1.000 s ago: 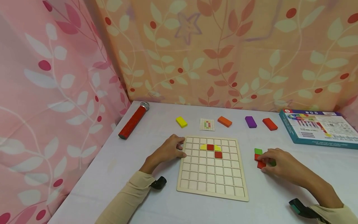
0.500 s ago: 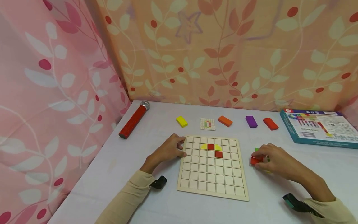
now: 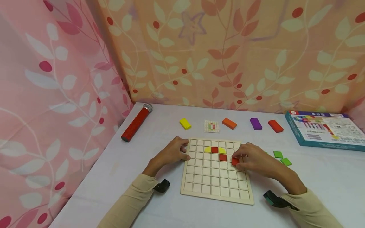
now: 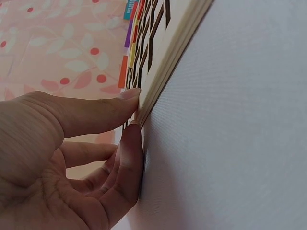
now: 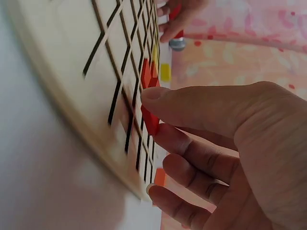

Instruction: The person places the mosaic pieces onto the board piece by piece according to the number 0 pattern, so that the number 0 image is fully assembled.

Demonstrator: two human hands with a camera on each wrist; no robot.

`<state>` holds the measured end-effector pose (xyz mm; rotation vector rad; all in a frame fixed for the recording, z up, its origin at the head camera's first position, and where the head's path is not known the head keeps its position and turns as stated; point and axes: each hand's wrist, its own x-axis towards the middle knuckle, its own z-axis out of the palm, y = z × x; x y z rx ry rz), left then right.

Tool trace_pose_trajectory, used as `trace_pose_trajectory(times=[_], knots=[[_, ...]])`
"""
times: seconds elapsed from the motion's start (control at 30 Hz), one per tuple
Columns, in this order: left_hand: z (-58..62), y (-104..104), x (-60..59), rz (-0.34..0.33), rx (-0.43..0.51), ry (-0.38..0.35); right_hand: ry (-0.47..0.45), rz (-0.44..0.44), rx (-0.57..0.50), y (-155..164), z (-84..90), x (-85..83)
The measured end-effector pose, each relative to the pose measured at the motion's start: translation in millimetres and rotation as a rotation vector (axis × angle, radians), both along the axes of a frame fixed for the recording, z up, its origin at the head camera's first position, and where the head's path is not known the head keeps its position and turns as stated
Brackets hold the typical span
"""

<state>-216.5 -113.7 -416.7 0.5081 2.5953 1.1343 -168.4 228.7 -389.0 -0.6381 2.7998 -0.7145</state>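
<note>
Pinching a red tile [image 3: 235, 162], seemingly mid-placement, the right hand [image 3: 256, 160] needs careful alignment; the left hand [image 3: 170, 152] holds the board [image 3: 215, 182].

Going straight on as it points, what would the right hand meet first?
The right hand would likely meet the nearer red square tile on the pale wooden grid board; depth is unclear.

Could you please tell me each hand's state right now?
Left hand: open, touching the left edge of the board.
Right hand: closed, pinching a red tile over the board.

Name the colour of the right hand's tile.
Red; the tile shows best in the right wrist view.
</note>
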Motion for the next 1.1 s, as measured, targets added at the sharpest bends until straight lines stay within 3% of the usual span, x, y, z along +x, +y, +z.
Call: trace_pose_trajectory(times=[0.33, 0.57, 0.87, 1.1], knots=[[-0.9, -1, 0.6, 0.007, 0.046, -0.036, 0.089, 0.170, -0.014, -32, -9.3, -5.0], [-0.4, 0, -0.2, 0.010, 0.045, -0.032, 0.103, 0.182, 0.003, -36, -12.8, -4.3], [-0.6, -1, -0.5, 0.004, 0.047, -0.037, 0.037, 0.139, -0.008, -27, -7.6, -4.3], [-0.2, 0, -0.4, 0.015, 0.038, -0.041, -0.127, -0.061, -0.014, 11, 5.9, -12.6]])
